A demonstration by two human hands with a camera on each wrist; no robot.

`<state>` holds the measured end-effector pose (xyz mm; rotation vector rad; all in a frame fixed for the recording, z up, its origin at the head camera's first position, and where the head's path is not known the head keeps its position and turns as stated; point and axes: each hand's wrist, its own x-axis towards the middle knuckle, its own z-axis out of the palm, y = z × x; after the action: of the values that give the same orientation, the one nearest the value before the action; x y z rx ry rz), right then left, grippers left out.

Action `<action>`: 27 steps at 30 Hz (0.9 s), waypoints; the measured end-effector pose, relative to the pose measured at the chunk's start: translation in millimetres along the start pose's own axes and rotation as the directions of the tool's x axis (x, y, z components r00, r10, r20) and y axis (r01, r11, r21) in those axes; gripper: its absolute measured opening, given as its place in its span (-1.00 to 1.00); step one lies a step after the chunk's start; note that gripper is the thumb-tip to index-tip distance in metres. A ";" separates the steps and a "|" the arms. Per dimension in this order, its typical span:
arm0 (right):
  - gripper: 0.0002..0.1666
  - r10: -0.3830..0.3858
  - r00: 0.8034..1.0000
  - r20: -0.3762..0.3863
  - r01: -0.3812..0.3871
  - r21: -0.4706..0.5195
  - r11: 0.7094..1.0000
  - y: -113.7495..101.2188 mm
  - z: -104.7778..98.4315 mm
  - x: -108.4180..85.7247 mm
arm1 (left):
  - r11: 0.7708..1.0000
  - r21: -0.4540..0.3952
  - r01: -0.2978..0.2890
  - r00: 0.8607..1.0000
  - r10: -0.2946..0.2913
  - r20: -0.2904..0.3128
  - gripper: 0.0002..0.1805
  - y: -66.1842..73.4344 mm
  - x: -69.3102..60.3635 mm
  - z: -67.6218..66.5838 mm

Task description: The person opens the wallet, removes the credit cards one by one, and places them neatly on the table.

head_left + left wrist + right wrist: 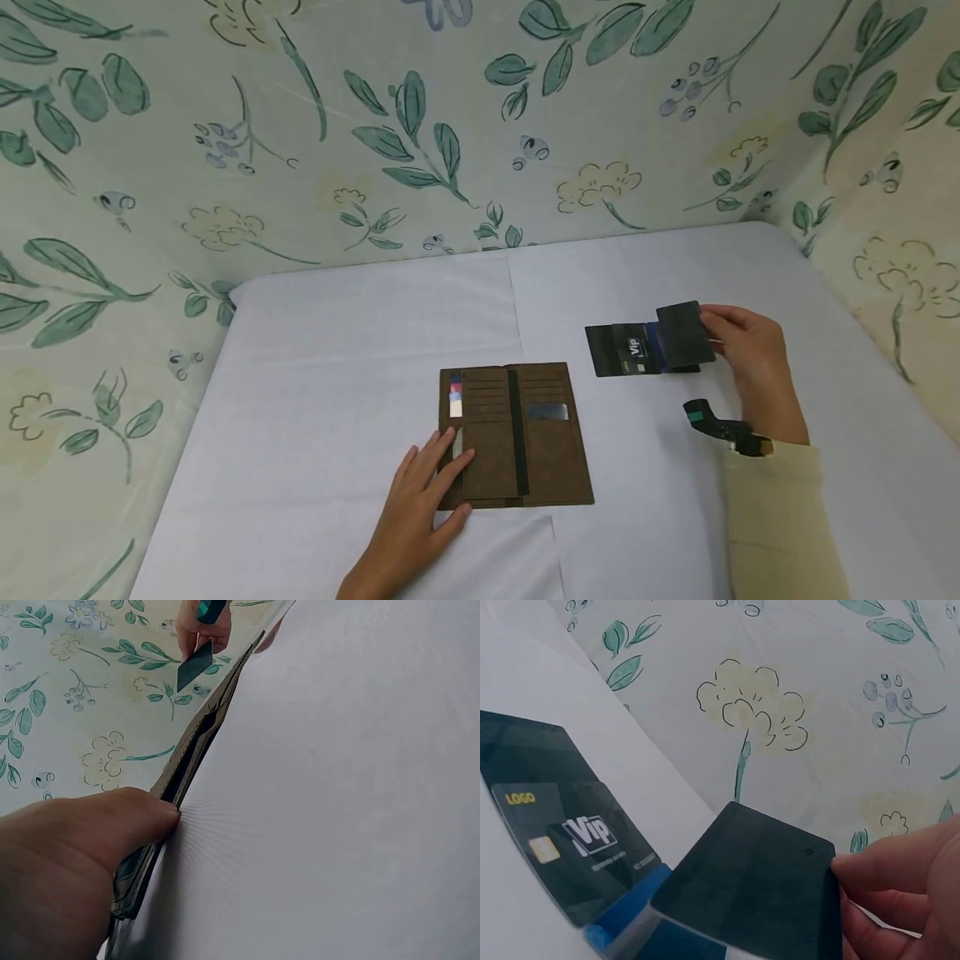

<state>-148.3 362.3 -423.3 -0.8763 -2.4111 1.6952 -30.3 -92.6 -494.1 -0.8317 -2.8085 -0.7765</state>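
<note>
On the bench (pixel 337 400): one brown wallet (pixel 487 458), spread flat, pockets upward, black band (pixel 517 433) down the middle. Right of it, one overlapping row: end card (pixel 599 352), Vip card (pixel 635 350), blue card (pixel 654 342). Right hand (pixel 757 358): thumb and fingers pinch one dark card (pixel 681 333) by its right edge, above the row's right end; whether it touches the row cannot be told. Left hand (pixel 408 517): fingers extended, resting on the wallet's left side, thumb at its near edge, gripping nothing. Progress, by judgement: the card sorting stands partway. Done: several cards out of the wallet and lined up. Left: the dark card, not yet released; a silver card (pixel 547 412) in a right-side pocket and a coloured slip (pixel 456 396) at the left, both in the wallet. Surface: white cloth, lightly creased, with visible fold lines. Room: floral fabric (pixel 442 42), green leaves and pale yellow blooms, behind the bench and at both sides; wall or curtain, cannot tell.
</note>
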 end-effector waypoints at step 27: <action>-0.43 0.231 0.968 -0.099 -0.220 0.112 0.969 28.2 -25.3 23.5 | 1.000 -0.002 -0.017 1.000 0.017 -0.006 -0.30 0.7 0.5 0.2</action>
<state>-147.1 401.6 -444.5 -1.2355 -2.2055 1.7683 -30.3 -91.8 -493.8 -0.8511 -2.7922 -0.7783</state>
